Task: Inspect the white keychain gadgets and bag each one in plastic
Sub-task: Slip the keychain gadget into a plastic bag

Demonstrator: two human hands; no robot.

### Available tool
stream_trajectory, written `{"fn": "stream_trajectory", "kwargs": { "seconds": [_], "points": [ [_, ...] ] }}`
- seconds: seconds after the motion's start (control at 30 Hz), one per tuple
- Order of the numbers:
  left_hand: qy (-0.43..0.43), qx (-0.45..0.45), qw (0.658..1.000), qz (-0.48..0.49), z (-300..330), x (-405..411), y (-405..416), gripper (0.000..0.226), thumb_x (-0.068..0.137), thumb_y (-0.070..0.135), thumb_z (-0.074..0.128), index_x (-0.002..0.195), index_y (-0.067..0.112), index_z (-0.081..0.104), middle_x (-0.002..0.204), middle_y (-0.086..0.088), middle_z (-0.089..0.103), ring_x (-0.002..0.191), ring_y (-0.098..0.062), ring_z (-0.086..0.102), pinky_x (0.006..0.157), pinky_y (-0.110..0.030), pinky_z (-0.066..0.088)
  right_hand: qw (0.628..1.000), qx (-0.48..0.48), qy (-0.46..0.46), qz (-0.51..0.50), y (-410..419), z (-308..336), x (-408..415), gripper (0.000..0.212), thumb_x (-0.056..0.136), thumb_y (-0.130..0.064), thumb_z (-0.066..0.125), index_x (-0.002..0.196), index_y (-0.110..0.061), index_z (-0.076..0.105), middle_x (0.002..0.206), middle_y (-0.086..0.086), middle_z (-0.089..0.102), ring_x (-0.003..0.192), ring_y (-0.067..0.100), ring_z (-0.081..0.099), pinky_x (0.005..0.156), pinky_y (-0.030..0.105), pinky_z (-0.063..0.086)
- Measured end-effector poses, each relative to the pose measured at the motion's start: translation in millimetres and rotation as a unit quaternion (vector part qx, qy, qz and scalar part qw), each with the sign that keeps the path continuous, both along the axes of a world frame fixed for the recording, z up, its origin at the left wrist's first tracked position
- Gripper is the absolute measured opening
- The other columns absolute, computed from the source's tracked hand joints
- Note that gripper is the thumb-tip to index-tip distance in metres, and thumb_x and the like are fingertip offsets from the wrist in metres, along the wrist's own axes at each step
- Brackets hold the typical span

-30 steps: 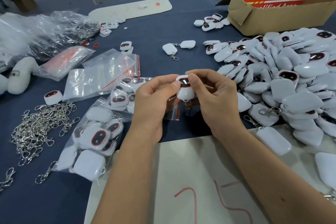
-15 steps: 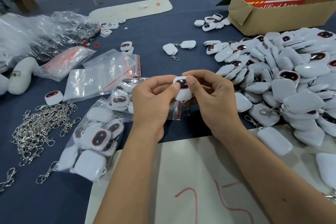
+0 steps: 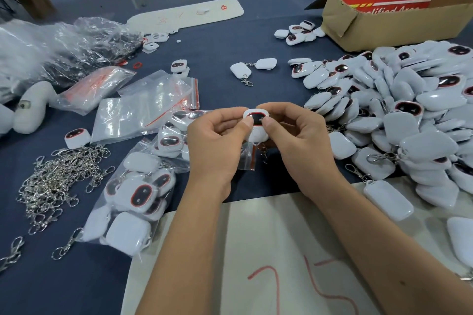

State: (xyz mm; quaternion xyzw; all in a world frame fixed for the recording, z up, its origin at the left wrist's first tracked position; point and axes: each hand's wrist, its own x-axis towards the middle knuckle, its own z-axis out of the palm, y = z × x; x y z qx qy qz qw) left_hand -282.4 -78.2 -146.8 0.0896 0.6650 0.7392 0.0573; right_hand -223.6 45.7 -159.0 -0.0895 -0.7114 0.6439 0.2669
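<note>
Both hands hold one white keychain gadget [image 3: 256, 126] above the blue table, its black red-rimmed screen facing up. My left hand [image 3: 217, 140] pinches its left side with thumb and fingers; my right hand [image 3: 298, 140] pinches its right side, thumb on the screen's edge. A small clear zip bag [image 3: 247, 158] and the gadget's clasp hang below it, partly hidden by my hands. A large pile of unbagged gadgets [image 3: 399, 115] lies to the right. Bagged gadgets [image 3: 138, 194] lie to the left.
Loose metal clasps [image 3: 56, 181] are heaped at the left. Empty zip bags [image 3: 148, 105] lie behind the bagged ones. A cardboard box [image 3: 399, 20] with a red sign stands at the back right. A white sheet [image 3: 256, 250] with red marks lies under my forearms.
Both hands with the gadget have shifted slightly left and toward me; my thumbs have moved a little over its screen side. The grip is the same.
</note>
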Motion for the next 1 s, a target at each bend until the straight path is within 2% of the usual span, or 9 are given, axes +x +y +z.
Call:
{"fn": "stream_trajectory", "kwargs": {
  "seconds": [0.2,0.4,0.5,0.63,0.83,0.93,1.0],
  "points": [
    [-0.011,0.010,0.999,-0.048,1,1,-3,0.024,0.086,-0.009,0.073,0.105,0.004,0.075,0.095,-0.012,0.079,0.090,-0.025,0.077,0.079,-0.029,0.061,1.000,-0.023,0.002,-0.002,1,0,0,0.018,0.098,-0.002,0.063,0.101,-0.012,0.078,0.088,0.000,0.079,0.078,0.012,0.073,0.070,0.023,0.058],
    [-0.028,0.036,0.998,-0.046,1,3,1,0.028,0.085,-0.012,0.072,0.109,0.003,0.075,0.099,-0.012,0.080,0.091,-0.024,0.077,0.075,-0.028,0.060,1.000,-0.024,0.007,-0.007,1,0,0,0.015,0.098,-0.002,0.064,0.103,-0.010,0.076,0.090,0.004,0.078,0.084,0.029,0.075,0.076,0.037,0.062],
    [-0.032,0.053,0.997,-0.040,0,5,3,0.029,0.085,-0.013,0.072,0.110,0.001,0.075,0.101,-0.012,0.080,0.093,-0.023,0.077,0.076,-0.027,0.060,1.000,-0.027,0.008,-0.012,1,1,1,0.013,0.098,-0.002,0.065,0.104,-0.008,0.075,0.090,0.006,0.078,0.083,0.029,0.075,0.074,0.034,0.063],
    [-0.037,0.063,0.996,-0.043,0,5,4,0.031,0.085,-0.014,0.072,0.113,0.001,0.075,0.103,-0.013,0.079,0.097,-0.027,0.077,0.080,-0.032,0.062,0.999,-0.039,0.007,-0.012,1,1,1,0.012,0.099,-0.002,0.065,0.104,-0.007,0.075,0.089,0.006,0.077,0.082,0.030,0.075,0.072,0.040,0.063],
    [-0.074,0.104,0.991,-0.026,3,9,8,0.031,0.083,-0.018,0.068,0.103,0.004,0.077,0.094,-0.013,0.080,0.082,-0.022,0.076,0.069,-0.027,0.060,0.999,-0.040,0.014,-0.004,-1,2,1,0.010,0.098,-0.002,0.067,0.101,-0.007,0.075,0.086,0.008,0.077,0.077,0.022,0.076,0.073,0.035,0.064],
    [-0.092,0.118,0.989,-0.011,2,11,12,0.032,0.084,-0.017,0.068,0.106,0.004,0.077,0.097,-0.014,0.080,0.088,-0.026,0.077,0.075,-0.032,0.062,0.999,-0.043,0.012,-0.006,-1,3,1,0.008,0.098,-0.003,0.068,0.101,-0.006,0.075,0.086,0.007,0.077,0.077,0.021,0.076,0.072,0.032,0.064],
    [-0.094,0.114,0.989,-0.004,2,11,14,0.031,0.085,-0.016,0.067,0.108,0.003,0.077,0.097,-0.013,0.080,0.088,-0.023,0.077,0.074,-0.030,0.062,0.999,-0.044,0.012,-0.007,-1,3,1,0.008,0.097,-0.003,0.068,0.101,-0.006,0.075,0.086,0.008,0.078,0.079,0.023,0.077,0.072,0.033,0.064]
  ]
}}
